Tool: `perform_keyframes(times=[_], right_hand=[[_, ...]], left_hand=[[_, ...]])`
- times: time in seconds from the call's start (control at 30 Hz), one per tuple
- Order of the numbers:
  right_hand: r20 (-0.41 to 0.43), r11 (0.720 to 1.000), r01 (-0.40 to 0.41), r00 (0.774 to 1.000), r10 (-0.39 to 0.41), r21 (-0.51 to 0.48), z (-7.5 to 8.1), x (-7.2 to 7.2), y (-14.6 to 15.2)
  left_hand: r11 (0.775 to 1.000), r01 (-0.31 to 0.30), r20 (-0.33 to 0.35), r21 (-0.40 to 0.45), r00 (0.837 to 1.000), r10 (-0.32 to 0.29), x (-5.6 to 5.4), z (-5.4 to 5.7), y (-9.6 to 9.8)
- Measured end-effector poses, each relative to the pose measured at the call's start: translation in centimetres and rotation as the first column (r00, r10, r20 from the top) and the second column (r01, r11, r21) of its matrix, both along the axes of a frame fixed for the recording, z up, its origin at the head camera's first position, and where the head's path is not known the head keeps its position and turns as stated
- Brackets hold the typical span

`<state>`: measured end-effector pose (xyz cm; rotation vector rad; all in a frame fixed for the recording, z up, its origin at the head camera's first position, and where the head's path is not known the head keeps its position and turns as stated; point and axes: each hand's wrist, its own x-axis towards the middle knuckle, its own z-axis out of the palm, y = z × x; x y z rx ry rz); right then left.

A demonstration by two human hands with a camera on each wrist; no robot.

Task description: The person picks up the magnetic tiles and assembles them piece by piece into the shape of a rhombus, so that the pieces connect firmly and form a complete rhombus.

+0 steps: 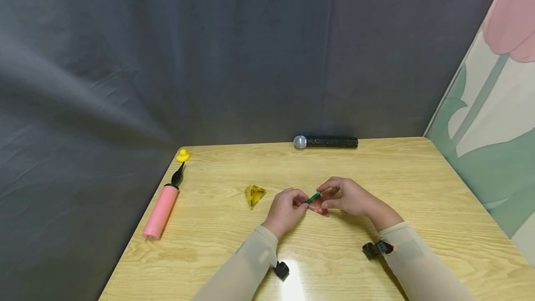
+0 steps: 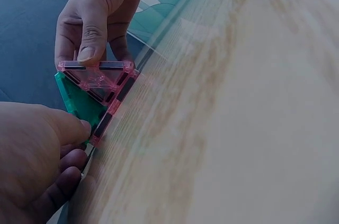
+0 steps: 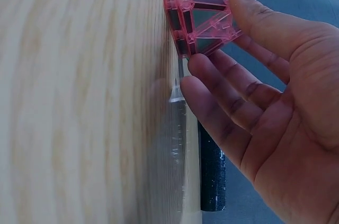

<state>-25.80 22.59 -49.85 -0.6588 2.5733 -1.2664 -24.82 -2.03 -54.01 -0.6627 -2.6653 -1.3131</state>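
Near the middle of the table, my left hand (image 1: 285, 211) pinches a green translucent triangular magnetic tile (image 2: 79, 101) between thumb and fingers. The right hand (image 1: 352, 197) holds a pink translucent triangular magnetic tile (image 3: 214, 21) by its edge, thumb on one side and fingertips on the other. In the left wrist view, another pink tile (image 2: 115, 105) lies low along the tabletop, and the green and pink tiles lean up from it, touching at their edges. Left of the hands stands a yellow translucent pyramid (image 1: 254, 195) of similar tiles.
A black microphone (image 1: 332, 141) with a silver head lies along the table's back edge. At the left edge are a pink hand pump (image 1: 161, 212) with a black nozzle and a small yellow rubber duck (image 1: 182, 155). Behind the wooden table (image 1: 217, 254) hangs a dark curtain (image 1: 251, 59).
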Motion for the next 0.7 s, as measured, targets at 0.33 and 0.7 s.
perform_keyframes(times=[0.33, 0.7], right_hand=[[-0.03, 1.0, 0.013, 0.999, -0.013, 0.014, 0.0, 0.1, 0.4], [-0.071, 0.998, 0.052, 0.996, -0.05, 0.031, 0.0, 0.2, 0.7]], left_hand=[[1.0, -0.006, -0.011, 0.005, 1.0, 0.006, 0.1, 0.1, -0.1], [1.0, 0.0, -0.084, 0.022, 0.996, 0.001, 0.3, 2.9, -2.0]])
